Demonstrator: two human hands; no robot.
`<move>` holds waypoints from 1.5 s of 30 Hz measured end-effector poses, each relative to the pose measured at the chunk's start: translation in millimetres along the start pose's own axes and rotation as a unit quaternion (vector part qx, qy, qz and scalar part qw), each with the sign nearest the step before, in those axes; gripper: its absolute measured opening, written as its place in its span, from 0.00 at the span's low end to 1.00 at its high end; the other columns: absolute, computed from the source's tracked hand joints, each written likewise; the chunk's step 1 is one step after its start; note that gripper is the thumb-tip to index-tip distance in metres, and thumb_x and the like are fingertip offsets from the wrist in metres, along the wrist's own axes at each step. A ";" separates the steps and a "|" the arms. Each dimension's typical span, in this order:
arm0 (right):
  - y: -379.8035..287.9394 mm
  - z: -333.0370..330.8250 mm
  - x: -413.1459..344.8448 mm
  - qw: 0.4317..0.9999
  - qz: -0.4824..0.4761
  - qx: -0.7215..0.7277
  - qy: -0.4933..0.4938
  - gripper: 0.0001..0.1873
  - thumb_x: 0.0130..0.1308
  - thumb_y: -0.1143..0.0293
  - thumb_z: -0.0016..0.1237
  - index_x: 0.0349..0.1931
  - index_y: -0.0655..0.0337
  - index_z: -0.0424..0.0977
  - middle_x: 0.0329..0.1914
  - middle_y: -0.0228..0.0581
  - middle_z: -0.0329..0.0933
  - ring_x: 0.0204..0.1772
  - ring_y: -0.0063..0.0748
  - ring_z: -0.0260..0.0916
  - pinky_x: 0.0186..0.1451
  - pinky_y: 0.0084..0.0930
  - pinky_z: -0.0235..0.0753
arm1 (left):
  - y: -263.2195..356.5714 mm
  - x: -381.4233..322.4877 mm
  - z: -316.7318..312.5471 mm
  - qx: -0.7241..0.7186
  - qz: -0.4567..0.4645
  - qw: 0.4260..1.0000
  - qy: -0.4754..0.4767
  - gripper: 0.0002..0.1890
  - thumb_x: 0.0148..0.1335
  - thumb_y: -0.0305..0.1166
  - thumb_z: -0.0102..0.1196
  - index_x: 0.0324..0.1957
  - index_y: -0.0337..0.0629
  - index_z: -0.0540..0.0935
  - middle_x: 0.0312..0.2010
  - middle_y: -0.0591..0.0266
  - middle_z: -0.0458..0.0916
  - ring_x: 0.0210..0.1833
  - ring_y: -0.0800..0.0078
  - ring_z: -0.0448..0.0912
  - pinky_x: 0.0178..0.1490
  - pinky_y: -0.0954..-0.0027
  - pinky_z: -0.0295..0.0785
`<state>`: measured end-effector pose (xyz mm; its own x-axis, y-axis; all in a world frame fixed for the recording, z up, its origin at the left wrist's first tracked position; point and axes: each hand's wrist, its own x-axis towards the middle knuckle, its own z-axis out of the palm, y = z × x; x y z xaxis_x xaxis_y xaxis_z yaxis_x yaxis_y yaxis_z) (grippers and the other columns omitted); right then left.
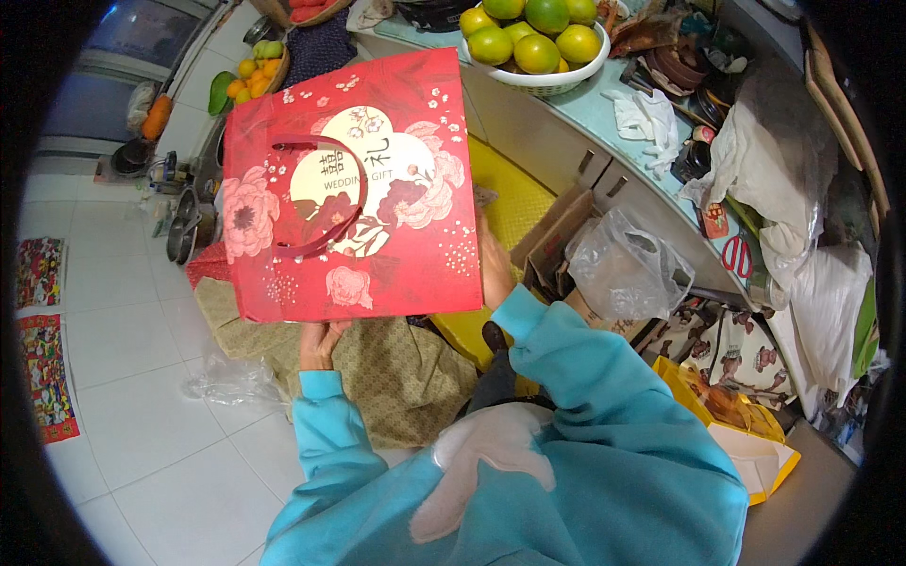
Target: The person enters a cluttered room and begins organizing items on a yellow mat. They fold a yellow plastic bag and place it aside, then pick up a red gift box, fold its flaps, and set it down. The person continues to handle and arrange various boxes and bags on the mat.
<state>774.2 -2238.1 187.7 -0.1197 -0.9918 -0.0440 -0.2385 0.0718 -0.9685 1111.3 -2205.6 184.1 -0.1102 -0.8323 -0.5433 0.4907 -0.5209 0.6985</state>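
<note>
A large red gift bag (417, 276) with pink flowers, a pale flower-shaped panel and printed writing is held up before me, its broad face towards the camera. Its dark red strap handle (363, 180) curves over that face. My left hand (325, 343) is at the bag's lower edge, its fingers hidden behind or under it. At the bag's right side is my right hand (495, 262), with its fingers also hidden behind the bag. Below the bag hangs a patterned olive-beige cloth (403, 375), partly covered by it.
A counter (566, 120) at the right bears a white basket (594, 60) of green-yellow citrus fruit, crumpled tissue (640, 120) and red-handled scissors (737, 256). Below stand cardboard (555, 226), a clear plastic bag (623, 262) and a yellow paper bag (761, 453). Pans (185, 226) are at the left.
</note>
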 end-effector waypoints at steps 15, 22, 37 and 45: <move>17.3 -22.1 24.2 0.927 0.164 0.321 -0.101 0.31 0.60 0.81 0.38 0.65 0.61 0.46 0.43 0.45 0.74 0.42 0.25 0.71 0.48 0.20 0.67 | 11.8 3.3 4.4 -0.099 0.003 0.993 0.071 0.18 0.57 0.33 0.50 0.49 0.35 0.70 0.46 0.55 0.72 0.48 0.64 0.72 0.49 0.66 0.71; 7.8 -30.3 22.1 0.891 0.165 0.413 -0.089 0.30 0.59 0.77 0.43 0.61 0.70 0.49 0.54 0.43 0.67 0.55 0.28 0.65 0.56 0.24 0.63 | 17.3 18.4 27.9 -0.106 -0.004 0.994 0.012 0.22 0.62 0.36 0.46 0.56 0.37 0.64 0.54 0.54 0.69 0.54 0.61 0.70 0.52 0.63 0.72; 27.8 -20.8 21.0 0.908 0.200 0.336 -0.153 0.22 0.57 0.78 0.46 0.53 0.70 0.62 0.50 0.39 0.70 0.49 0.28 0.68 0.52 0.25 0.67 | 12.7 52.4 3.8 -0.208 -0.005 0.978 0.002 0.33 0.60 0.56 0.40 0.58 0.41 0.63 0.57 0.56 0.66 0.58 0.63 0.67 0.58 0.53 0.65; 26.2 42.3 2.8 0.905 0.146 0.398 -0.039 0.17 0.56 0.83 0.36 0.47 0.68 0.68 0.42 0.37 0.74 0.42 0.28 0.70 0.45 0.25 0.70 | -75.5 -5.7 107.3 -0.145 0.178 0.973 -0.018 0.40 0.54 0.54 0.51 0.63 0.44 0.54 0.64 0.58 0.52 0.65 0.59 0.53 0.66 0.51 0.49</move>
<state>808.4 -2243.4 151.8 0.0103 -0.9495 -0.3136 0.5651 0.2642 -0.7816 982.2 -2181.9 184.3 0.0838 -0.9590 -0.2706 0.7258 -0.1273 0.6760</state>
